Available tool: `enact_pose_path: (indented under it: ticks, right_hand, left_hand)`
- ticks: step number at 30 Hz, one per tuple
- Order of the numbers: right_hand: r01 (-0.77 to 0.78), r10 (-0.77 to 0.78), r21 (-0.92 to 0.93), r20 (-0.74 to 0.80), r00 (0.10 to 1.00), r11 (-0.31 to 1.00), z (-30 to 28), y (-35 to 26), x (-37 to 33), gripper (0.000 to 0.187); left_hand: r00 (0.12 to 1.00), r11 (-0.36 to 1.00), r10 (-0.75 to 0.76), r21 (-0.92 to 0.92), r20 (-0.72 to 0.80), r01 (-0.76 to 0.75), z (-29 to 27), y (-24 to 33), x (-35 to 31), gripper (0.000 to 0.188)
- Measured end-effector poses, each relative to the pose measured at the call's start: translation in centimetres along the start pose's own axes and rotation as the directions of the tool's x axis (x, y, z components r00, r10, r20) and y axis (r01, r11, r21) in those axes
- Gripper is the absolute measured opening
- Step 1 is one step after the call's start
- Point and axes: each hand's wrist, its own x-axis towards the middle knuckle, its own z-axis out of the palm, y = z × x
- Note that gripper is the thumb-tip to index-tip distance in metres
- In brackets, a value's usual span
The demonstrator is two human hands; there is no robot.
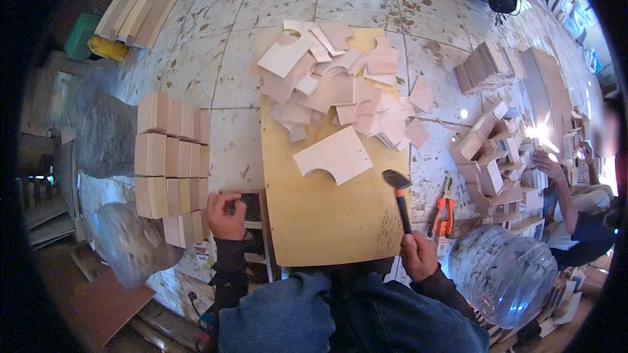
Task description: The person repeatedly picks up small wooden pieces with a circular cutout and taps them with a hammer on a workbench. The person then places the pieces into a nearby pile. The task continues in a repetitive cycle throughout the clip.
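My right hand [420, 258] grips a hammer [401, 209] by its dark and red handle, its metal head raised over the right side of a yellow board [327, 229]. On that board lies a thin, pale wooden piece [337, 153] with a curved notch and small holes at one end. To the left, my left hand [226, 217] hovers at a wooden compartment box [254, 225] with dark contents. Its fingers are curled together; whether something small sits in them is hidden. Toward the board's far end, a loose heap of similar cut wooden pieces [333, 91] spreads over the edges.
Orange-handled pliers [445, 209] lie right of the board. Stacked wooden blocks [171, 157] stand at left, beside plastic-wrapped bundles [134, 242]. More wooden parts [494, 157] pile at right, where another person's hand [548, 165] reaches in. A clear plastic bundle [504, 274] sits near my right arm.
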Motion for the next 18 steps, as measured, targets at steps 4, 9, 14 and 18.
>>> enact_pose_path:
  ticks: [4, 9, 14, 18]
  right_hand:
    - [0.031, -0.029, 0.079, -0.025, 0.999, 0.996, -1.8, -2.7, -0.2, 0.043]
    - [0.070, -0.075, 0.067, 0.070, 0.995, 0.995, -2.7, -6.1, 0.4, 0.039]
    - [0.118, -0.108, -0.063, 0.153, 0.982, 0.991, -2.3, -7.7, 1.4, 0.035]
    - [0.106, -0.088, -0.069, 0.234, 0.968, 0.992, -1.9, -8.8, 1.8, 0.032]
  left_hand:
    - [0.998, 0.813, -0.053, -0.578, 0.046, 0.070, 2.5, 9.5, 2.0, 0.012]
    - [0.859, 0.859, 0.486, -0.269, 0.161, -0.435, 4.9, 16.2, 5.2, 0.020]
    - [0.856, 0.863, 0.477, -0.289, 0.197, -0.414, 6.9, 16.3, 5.5, 0.017]
    - [0.849, 0.855, 0.495, -0.274, 0.183, -0.440, 7.5, 15.5, 5.2, 0.020]
